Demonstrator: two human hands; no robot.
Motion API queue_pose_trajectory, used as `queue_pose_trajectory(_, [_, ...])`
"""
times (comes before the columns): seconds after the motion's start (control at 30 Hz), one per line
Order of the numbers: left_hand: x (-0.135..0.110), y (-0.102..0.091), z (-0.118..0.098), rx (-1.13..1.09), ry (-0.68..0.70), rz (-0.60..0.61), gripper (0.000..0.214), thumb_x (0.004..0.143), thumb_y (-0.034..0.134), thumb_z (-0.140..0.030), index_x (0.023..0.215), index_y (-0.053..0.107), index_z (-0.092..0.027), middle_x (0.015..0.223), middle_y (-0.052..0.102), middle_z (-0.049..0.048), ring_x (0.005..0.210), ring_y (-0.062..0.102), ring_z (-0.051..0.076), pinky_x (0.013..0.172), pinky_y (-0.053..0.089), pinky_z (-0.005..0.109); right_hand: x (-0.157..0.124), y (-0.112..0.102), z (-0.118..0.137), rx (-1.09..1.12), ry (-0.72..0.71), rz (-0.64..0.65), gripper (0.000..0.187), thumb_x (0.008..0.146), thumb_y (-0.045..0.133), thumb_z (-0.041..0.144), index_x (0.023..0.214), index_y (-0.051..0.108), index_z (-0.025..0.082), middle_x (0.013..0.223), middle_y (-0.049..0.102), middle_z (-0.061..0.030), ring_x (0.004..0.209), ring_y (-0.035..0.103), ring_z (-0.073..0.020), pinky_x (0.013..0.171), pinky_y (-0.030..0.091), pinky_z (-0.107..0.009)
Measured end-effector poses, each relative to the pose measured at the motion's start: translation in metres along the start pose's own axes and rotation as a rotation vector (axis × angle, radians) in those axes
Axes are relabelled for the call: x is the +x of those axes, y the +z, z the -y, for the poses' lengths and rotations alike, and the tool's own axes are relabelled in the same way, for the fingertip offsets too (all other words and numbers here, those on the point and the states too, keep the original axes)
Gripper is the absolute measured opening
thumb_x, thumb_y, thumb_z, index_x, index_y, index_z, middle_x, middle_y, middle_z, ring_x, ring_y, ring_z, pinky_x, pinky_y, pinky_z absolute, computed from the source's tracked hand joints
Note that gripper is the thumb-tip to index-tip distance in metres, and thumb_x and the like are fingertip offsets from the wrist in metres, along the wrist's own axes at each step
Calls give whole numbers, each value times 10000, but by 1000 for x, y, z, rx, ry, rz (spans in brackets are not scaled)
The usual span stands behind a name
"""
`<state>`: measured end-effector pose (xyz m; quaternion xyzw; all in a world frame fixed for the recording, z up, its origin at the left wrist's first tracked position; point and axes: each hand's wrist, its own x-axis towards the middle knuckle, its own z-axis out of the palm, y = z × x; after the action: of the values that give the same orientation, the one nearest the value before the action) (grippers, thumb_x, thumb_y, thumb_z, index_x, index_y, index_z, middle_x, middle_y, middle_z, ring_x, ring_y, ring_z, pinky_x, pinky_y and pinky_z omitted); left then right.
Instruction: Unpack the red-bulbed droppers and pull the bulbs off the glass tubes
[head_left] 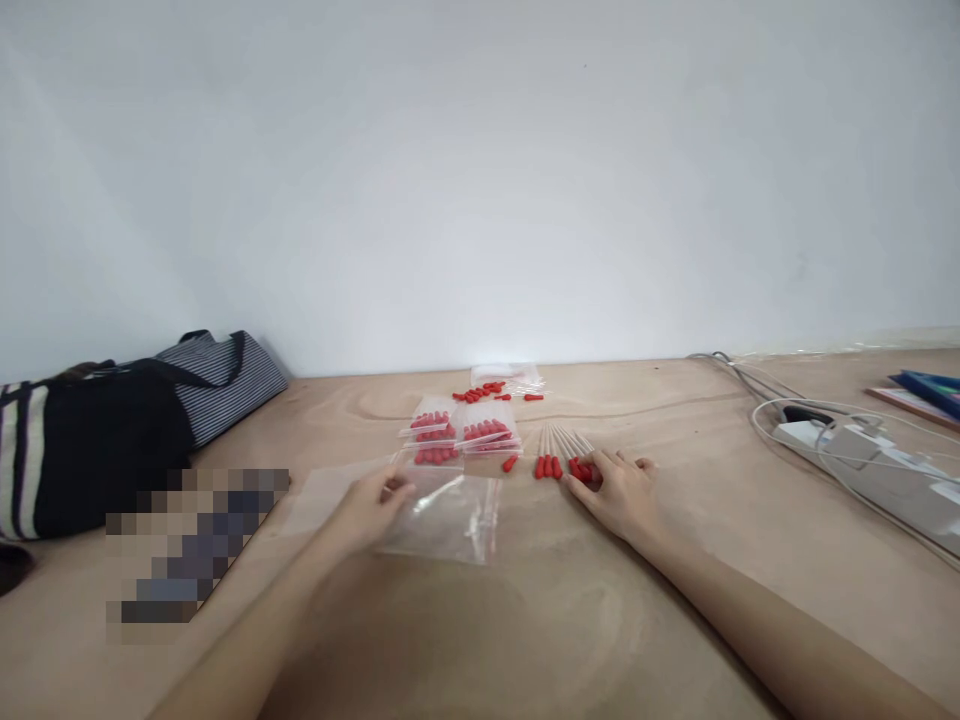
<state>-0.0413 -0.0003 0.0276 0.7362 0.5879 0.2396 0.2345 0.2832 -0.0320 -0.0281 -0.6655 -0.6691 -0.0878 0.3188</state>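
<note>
- A pale wall (480, 200) stands behind the wooden table (525, 640).
- The clear bag (442, 525) lies flat, near middle; its thin film could crumple if tugged. The left hand (379, 500) has narrowed fingers at its left edge; pinching, I cannot tell.
- The right hand (616, 488) covers some bulbs, firmness unclear; a sideways nudge could roll the droppers (549, 466).
- Droppers lie right of the bag, long axes near-to-far, red bulbs near, thin tips far.

Near the far edge of the table (525, 640), two red bulbs (533, 397) lie just beside an uncountable heap (477, 392). Farther from that edge are one stray bulb (510, 464), at least two filled bags (491, 430), one large flat bag (442, 530), at least three red-ended droppers (548, 467) and one power strip (885, 462).
</note>
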Motion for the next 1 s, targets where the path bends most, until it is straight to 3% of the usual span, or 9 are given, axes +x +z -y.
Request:
queue_pose_trajectory(0.13, [22,-51,39,-67,-175,-200,224,686,447,-376,751,489,-165,658,573,5,545,569,157,523,455,257,-1,2,-1,-9,-43,-28,281,772,444,440,736,610,217,661,622,-8,695,512,-164,715,199,-322])
queue_pose_trajectory(0.27, [34,-72,69,334,-268,-363,243,758,418,-295,901,507,-120,782,623,71,743,610,226,655,473,309,-2,5,-1,-23,-50,-45,246,781,446,388,731,611,213,678,617,-8,714,516,-159,701,196,-310])
queue_pose_trajectory(0.37, [30,-54,72,512,-238,-407,436,796,395,-301,1159,409,-59,1142,520,189,1067,485,329,829,409,426,-2,6,0,-25,-48,-62,241,786,439,370,732,612,211,682,614,-11,717,515,-156,704,196,-309])
queue_pose_trajectory(0.47, [22,-27,69,641,-98,-178,501,837,324,-338,1251,373,-62,1304,393,185,1233,315,309,958,299,457,-3,4,0,-17,-52,-74,236,791,436,355,735,614,210,678,613,-12,714,512,-154,717,196,-313])
queue_pose_trajectory(0.57, [21,-12,61,685,-103,-25,492,851,278,-329,1268,384,-91,1347,348,156,1272,242,293,980,235,521,-3,4,0,-7,-49,-85,230,789,442,350,728,613,210,682,617,-15,722,510,-159,729,192,-321])
queue_pose_trajectory(0.63, [25,-6,49,680,-30,-123,478,858,265,-320,1253,403,-89,1338,362,156,1267,254,291,981,232,528,-2,4,0,-1,-46,-87,220,785,448,345,726,613,212,680,616,-12,720,509,-158,733,188,-325])
queue_pose_trajectory(0.7, [34,1,30,636,180,-267,441,866,273,-323,1209,454,-113,1290,431,136,1232,323,259,993,258,474,-2,5,0,6,-52,-84,209,784,455,338,730,613,214,674,612,-7,715,508,-154,735,187,-324])
queue_pose_trajectory(0.83, [56,32,-8,552,616,-254,371,779,502,-345,1091,552,-152,1155,548,115,1073,494,246,907,400,381,-3,4,0,6,-74,-93,203,785,458,331,726,612,213,661,599,-4,707,501,-149,732,189,-318])
queue_pose_trajectory(1.0, [78,65,-20,500,781,-343,186,809,438,-128,844,617,-164,859,655,64,795,611,177,717,488,290,-4,1,1,-8,-144,-135,182,794,458,287,727,611,212,669,589,-5,706,481,-143,732,185,-321])
